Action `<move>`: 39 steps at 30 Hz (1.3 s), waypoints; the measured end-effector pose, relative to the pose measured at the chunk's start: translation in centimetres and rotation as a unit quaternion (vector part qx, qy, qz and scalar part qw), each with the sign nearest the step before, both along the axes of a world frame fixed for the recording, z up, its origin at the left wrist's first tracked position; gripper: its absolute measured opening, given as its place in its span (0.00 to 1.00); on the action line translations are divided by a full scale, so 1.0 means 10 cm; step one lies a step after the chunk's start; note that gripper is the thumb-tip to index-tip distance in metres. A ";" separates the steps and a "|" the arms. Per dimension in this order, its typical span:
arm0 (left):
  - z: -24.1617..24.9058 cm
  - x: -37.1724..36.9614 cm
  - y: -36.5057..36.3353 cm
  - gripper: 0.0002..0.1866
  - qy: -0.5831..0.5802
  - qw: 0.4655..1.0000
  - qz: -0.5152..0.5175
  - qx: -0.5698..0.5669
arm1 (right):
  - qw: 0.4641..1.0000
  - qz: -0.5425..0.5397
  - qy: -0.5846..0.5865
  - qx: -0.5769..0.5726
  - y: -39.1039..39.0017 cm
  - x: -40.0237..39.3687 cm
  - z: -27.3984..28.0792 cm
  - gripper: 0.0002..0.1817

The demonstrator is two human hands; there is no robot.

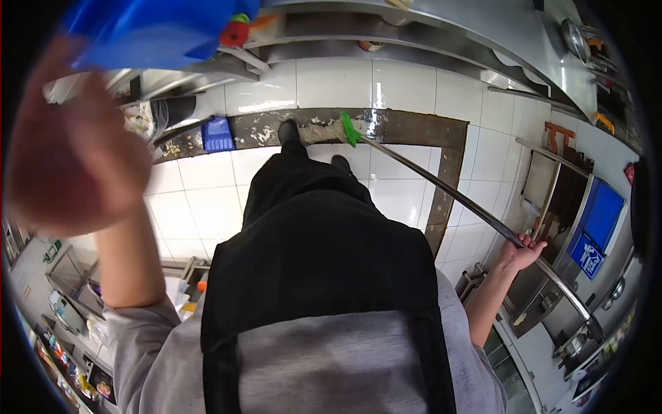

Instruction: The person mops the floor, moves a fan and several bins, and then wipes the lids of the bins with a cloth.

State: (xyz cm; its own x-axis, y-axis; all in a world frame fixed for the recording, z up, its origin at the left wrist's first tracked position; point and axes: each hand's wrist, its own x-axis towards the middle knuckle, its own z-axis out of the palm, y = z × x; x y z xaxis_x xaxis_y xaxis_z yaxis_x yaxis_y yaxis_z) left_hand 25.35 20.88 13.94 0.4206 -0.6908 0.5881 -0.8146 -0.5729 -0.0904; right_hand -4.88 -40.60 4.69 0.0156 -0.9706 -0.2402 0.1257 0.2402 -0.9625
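Observation:
My right hand (522, 254) is wrapped round the metal handle (448, 190) of a mop. The handle slants down to a green mop clamp (351, 130), and the grey strands of the mop head (323, 133) lie on a dark wet floor strip by my shoe. Raised close to the camera at the left, my left hand (79, 152) is blurred by motion. Just above it is a blue plastic sheet or bag (158, 31); whether the fingers touch it is not clear.
A blue dustpan (218, 134) lies on the dark strip (407, 128) among scraps. White tiles (207, 207) surround the strip. Steel counters (441, 27) run along the top. A blue panel (603, 217) and shelving stand at the right, with more shelves at the left.

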 end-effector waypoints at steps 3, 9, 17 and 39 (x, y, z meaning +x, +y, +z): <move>-0.70 -0.87 -1.30 0.11 0.226 0.953 -0.040 -0.198 | 0.981 0.178 -0.080 0.005 -0.09 -0.28 0.29 0.30; -2.37 -1.85 -3.23 0.45 0.598 0.767 -0.230 -0.037 | 0.852 0.490 -0.181 -0.021 0.01 -0.66 0.80 0.28; -2.33 -2.47 -4.26 0.12 0.694 0.650 -0.297 0.092 | 0.662 0.718 -0.204 -0.067 -0.09 -0.47 1.07 0.27; -3.34 -2.72 -3.46 0.31 0.608 0.785 0.093 -0.078 | 0.750 0.614 -0.096 -0.227 0.99 -0.16 0.19 0.19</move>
State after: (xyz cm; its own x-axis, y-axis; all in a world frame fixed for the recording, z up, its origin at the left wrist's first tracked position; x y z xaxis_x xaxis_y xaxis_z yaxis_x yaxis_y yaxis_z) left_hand -1.89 -13.70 -19.50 0.8215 -0.5104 -0.2542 -0.1452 -0.6183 0.7724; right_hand -6.49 -30.71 6.55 0.9565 -0.1766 0.2322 0.2252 -0.0591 -0.9725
